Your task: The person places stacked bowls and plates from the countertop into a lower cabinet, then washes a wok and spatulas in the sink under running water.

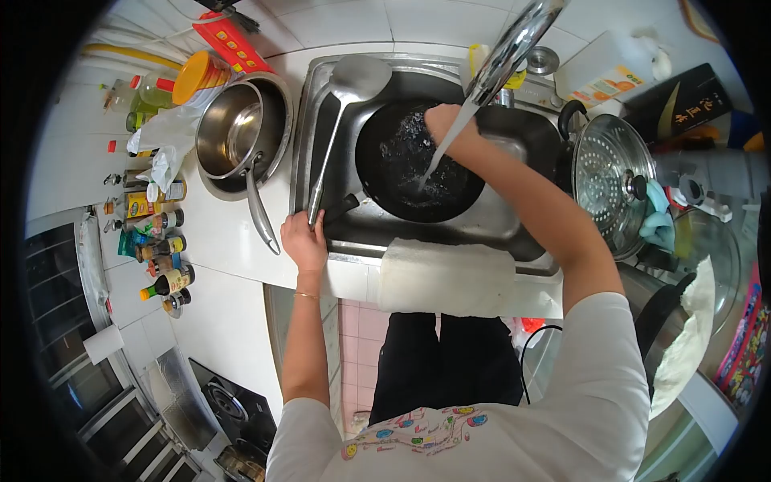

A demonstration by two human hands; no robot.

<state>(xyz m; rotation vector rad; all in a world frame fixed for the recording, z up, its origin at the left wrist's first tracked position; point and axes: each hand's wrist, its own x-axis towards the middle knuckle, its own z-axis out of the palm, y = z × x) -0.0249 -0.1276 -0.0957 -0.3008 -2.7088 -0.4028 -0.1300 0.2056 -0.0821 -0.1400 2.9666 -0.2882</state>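
A dark frying pan (377, 173) sits in the steel sink (514, 229), with water and suds in it. My right hand (448, 127) reaches into the far side of the pan, fingers curled down; what they hold is hidden. Water from the faucet (514, 48) runs past this hand into the pan. At the sink's front left corner, my left hand (305, 243) has its thumb and fingers closed around the handle end of a metal spatula (331, 149). The spatula's wide head lies toward the back left rim. The pan's black handle (344, 206) is close beside my left thumb.
Left of the sink, a steel saucepan (233, 132) rests in a larger metal bowl (283, 104). Several bottles and jars (169, 281) line the wall. A cloth (450, 277) hangs over the front edge. At right stands a glass lid (614, 173) over a perforated steamer.
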